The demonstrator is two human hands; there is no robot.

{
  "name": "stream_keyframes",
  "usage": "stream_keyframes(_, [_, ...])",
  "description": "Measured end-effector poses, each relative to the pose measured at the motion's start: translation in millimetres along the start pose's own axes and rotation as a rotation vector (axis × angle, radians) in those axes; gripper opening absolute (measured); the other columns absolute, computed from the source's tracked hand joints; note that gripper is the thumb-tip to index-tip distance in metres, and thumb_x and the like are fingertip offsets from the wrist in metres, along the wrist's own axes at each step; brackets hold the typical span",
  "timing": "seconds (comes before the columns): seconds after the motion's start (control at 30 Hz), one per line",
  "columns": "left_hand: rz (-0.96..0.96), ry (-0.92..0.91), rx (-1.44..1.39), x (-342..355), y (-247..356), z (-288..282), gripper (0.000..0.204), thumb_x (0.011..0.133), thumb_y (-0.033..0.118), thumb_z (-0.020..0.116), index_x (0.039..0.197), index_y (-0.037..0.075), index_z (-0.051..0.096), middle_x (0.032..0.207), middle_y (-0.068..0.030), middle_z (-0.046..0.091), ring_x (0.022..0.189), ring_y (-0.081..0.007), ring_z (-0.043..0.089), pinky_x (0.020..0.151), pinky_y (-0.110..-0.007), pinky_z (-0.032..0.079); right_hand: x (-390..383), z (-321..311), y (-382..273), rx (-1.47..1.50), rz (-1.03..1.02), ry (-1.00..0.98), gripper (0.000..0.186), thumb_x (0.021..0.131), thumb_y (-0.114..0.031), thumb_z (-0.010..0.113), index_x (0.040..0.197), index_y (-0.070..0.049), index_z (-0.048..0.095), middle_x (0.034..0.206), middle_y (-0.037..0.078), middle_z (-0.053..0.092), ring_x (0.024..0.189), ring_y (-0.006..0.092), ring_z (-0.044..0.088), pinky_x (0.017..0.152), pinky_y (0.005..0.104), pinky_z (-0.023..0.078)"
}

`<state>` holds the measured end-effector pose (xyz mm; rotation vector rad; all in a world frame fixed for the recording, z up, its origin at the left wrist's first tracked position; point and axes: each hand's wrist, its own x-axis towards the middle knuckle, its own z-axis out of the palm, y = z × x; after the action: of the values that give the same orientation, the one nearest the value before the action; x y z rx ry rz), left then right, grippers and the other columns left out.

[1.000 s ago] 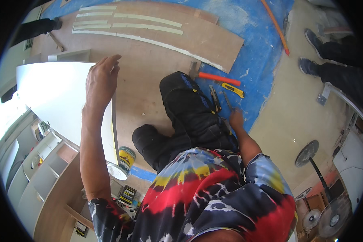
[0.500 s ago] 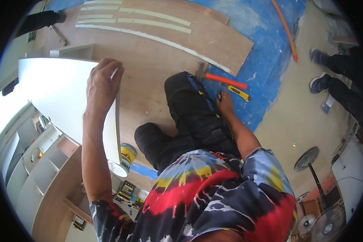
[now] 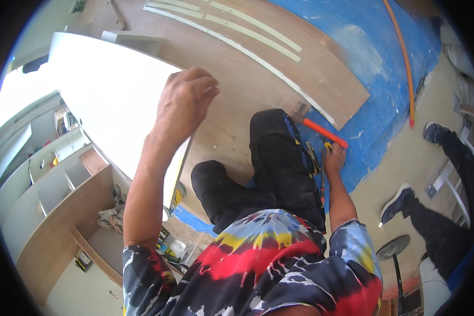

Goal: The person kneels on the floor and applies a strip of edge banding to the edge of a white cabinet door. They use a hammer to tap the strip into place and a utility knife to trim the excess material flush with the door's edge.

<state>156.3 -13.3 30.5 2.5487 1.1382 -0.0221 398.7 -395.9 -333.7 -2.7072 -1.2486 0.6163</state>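
Note:
My left hand (image 3: 187,100) is closed at the upper right corner of a large white panel (image 3: 110,89), fingers bent over its edge. The hand covers the corner itself. Beside my right knee, my right hand (image 3: 334,159) is low over the blue floor covering, its fingers closed around a yellow utility knife (image 3: 328,145), mostly hidden by the hand. A hammer with an orange handle (image 3: 325,132) lies just beyond that hand, its head towards the wooden board.
A long curved wooden board (image 3: 300,68) with pale strips lies ahead. An orange hose-like length (image 3: 403,58) runs along the blue sheet (image 3: 374,89). Another person's legs (image 3: 432,226) are at the right. Open shelving (image 3: 63,226) stands at the left, a fan (image 3: 393,247) lower right.
My right hand has reached out and closed on the utility knife, which lay loose by the hammer. My left hand stays at the panel corner. The view has turned; the other person's legs have moved.

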Motion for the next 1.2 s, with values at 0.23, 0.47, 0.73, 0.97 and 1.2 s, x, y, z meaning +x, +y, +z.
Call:
stream_keyframes(0.23, [-0.325,0.409,-0.324,-17,-43,3,0.017,0.095,0.012,0.071,0.107,0.001,0.075,0.116,-0.0143,0.072,0.113,-0.0235,0.067,0.1,-0.036,0.05,-10,1,18,0.056,-0.081,-0.03,0.024,0.083,-0.011,0.069,0.102,-0.001,0.061,0.104,0.021,0.06,0.103,0.0428,0.058,0.088,0.0518,0.046])
stream_keyframes(0.47, [-0.192,0.009,-0.055,-90,14,45,0.081,0.079,0.022,0.082,0.149,0.004,0.046,0.164,-0.0173,0.029,0.154,-0.0394,0.021,0.124,-0.057,0.015,-16,-16,10,-0.008,0.042,-0.364,0.036,0.078,-0.007,0.073,0.109,0.0,0.057,0.106,0.025,0.062,0.106,0.0477,0.057,0.093,0.0533,0.045])
stream_keyframes(0.73, [-0.314,0.242,0.14,-108,37,100,0.075,0.084,0.024,0.078,0.149,0.005,0.045,0.164,-0.0181,0.028,0.154,-0.0406,0.018,0.123,-0.057,0.016,-19,-48,-8,0.329,0.035,-0.244,0.035,0.09,-0.02,0.071,0.109,0.006,0.057,0.096,0.03,0.064,0.091,0.0478,0.063,0.077,0.0489,0.048])
stream_keyframes(0.97, [-0.439,0.331,0.155,-198,17,107,0.077,0.086,0.018,0.075,0.152,0.005,0.039,0.16,-0.0179,0.036,0.152,-0.0375,0.028,0.123,-0.053,0.02,25,-42,-20,0.373,0.014,-0.098,0.045,0.105,-0.039,0.048,0.114,0.005,0.057,0.092,0.024,0.066,0.078,0.0386,0.067,0.067,0.0465,0.051])
stream_keyframes(1.2, [-0.616,0.441,0.19,-301,12,128,0.07,0.087,0.013,0.072,0.15,0.004,0.042,0.157,-0.0177,0.04,0.149,-0.0375,0.033,0.122,-0.053,0.023,76,-76,-22,0.604,-0.057,-0.322,0.033,0.104,-0.027,0.045,0.114,0.001,0.059,0.087,0.014,0.064,0.063,0.0216,0.067,0.042,0.0331,0.052])
